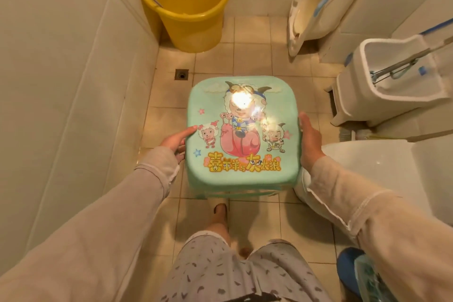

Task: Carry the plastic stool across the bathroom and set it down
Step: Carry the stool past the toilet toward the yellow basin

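Observation:
A mint-green plastic stool [213,95] with a cartoon print on its seat is held level in front of me, above the tiled floor. My left hand [177,139] grips its left edge and my right hand [310,141] grips its right edge. The stool's legs are mostly hidden under the seat. A lamp glare lies on the print. My leg and bare foot show on the tiles below the stool.
A yellow bucket [188,7] stands in the far left corner, a floor drain [181,74] in front of it. A white mop bucket [382,83] is at right, a white toilet [372,174] beside my right arm. A curtain [316,2] hangs at back right. The tiled wall runs along the left.

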`<state>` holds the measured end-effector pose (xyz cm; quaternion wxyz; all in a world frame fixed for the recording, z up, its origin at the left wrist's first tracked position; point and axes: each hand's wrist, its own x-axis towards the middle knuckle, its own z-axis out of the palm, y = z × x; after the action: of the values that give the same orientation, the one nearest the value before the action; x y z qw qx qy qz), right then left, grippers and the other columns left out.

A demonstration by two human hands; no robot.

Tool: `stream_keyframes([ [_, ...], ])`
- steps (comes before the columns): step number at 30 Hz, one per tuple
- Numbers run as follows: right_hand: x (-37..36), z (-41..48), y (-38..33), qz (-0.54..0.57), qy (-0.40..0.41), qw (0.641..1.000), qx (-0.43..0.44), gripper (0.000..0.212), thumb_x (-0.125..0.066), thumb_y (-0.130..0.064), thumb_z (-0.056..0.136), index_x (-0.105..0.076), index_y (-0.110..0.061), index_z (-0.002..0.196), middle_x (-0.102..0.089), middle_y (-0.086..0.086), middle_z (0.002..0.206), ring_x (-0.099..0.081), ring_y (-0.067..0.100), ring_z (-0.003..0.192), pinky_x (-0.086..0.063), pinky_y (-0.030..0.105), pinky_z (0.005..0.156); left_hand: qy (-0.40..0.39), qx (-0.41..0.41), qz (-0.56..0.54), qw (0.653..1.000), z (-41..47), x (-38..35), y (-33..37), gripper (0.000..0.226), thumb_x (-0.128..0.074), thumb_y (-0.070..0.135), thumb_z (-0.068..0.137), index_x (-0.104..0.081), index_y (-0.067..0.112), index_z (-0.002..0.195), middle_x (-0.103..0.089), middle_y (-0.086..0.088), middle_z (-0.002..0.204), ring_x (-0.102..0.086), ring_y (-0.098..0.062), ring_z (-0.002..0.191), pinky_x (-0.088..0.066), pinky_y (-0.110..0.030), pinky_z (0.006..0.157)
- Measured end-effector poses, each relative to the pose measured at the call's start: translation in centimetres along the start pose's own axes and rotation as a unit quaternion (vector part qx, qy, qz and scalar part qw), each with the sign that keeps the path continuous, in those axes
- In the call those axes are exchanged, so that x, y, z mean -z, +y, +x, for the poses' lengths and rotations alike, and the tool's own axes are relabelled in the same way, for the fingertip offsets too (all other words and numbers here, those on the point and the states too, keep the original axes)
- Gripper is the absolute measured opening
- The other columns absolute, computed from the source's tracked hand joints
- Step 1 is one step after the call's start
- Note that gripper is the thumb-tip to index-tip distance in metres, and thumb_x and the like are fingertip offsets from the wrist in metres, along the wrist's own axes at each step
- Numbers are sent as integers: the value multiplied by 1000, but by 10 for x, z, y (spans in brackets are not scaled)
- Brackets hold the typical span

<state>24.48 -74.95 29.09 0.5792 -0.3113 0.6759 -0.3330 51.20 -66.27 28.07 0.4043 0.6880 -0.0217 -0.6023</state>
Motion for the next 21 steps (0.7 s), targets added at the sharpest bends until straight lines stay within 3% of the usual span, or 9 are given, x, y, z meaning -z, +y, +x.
stream_keyframes([
  [3, -25, 28, -25, -1, 17, 1000, 3, 39, -46, -43, 85, -53, -15, 60, -55, 10, 63, -52, 22, 58, -44, 28, 59, -9, 5, -6, 1000, 27, -4, 38, 35, -68, 23, 76, -60, 3, 103, -65, -7, 73, -64, -15, 58, -50, -24, 59],
  [6, -48, 55, -49, 27, 28, 999, 5, 38, -43, -39, 89, -51, -15, 61, -55, 9, 63, -53, 19, 55, -45, 23, 52, -13, 2, -16, 1000, 52, -11, 76, 31, -68, 23, 76, -57, 5, 99, -65, -9, 79, -63, -20, 70, -51, -27, 62],
  [9, -66, 78, -72, 44, 50, 998, 1, 32, -46, -36, 86, -48, -16, 62, -52, 9, 65, -51, 20, 57, -43, 27, 56, -15, 6, -27, 1000, 74, -21, 111, 22, -68, 25, 75, -60, 6, 84, -72, -6, 65, -64, -19, 68, -54, -27, 55],
  [12, -78, 103, -94, 43, 55, 997, 11, 29, -46, -34, 85, -48, -17, 62, -51, 8, 68, -50, 21, 65, -42, 30, 61, -32, 7, -31, 999, 94, -32, 143, 17, -68, 25, 75, -60, 10, 76, -73, -1, 50, -70, -14, 53, -55, -26, 54],
  [14, -84, 122, -107, 41, 59, 997, 18, 28, -47, -33, 85, -49, -17, 62, -51, 8, 67, -50, 20, 64, -42, 29, 59, -39, 6, -28, 999, 108, -41, 162, 19, -68, 23, 75, -61, 6, 80, -73, -2, 52, -70, -14, 50, -56, -27, 59],
  [18, -93, 166, -127, 37, 58, 997, 20, 25, -53, -30, 83, -51, -17, 62, -53, 7, 65, -50, 20, 58, -42, 27, 57, -37, -4, -34, 999, 137, -65, 196, 29, -66, 19, 78, -56, 7, 103, -64, -10, 79, -62, -21, 72, -49, -36, 86],
  [21, -100, 205, -143, 42, 58, 997, 15, 26, -55, -28, 83, -53, -16, 60, -54, 7, 63, -51, 20, 57, -43, 27, 58, -27, 0, -54, 998, 163, -86, 221, 29, -65, 19, 79, -55, 8, 104, -62, -10, 78, -61, -21, 70, -52, -35, 72],
])
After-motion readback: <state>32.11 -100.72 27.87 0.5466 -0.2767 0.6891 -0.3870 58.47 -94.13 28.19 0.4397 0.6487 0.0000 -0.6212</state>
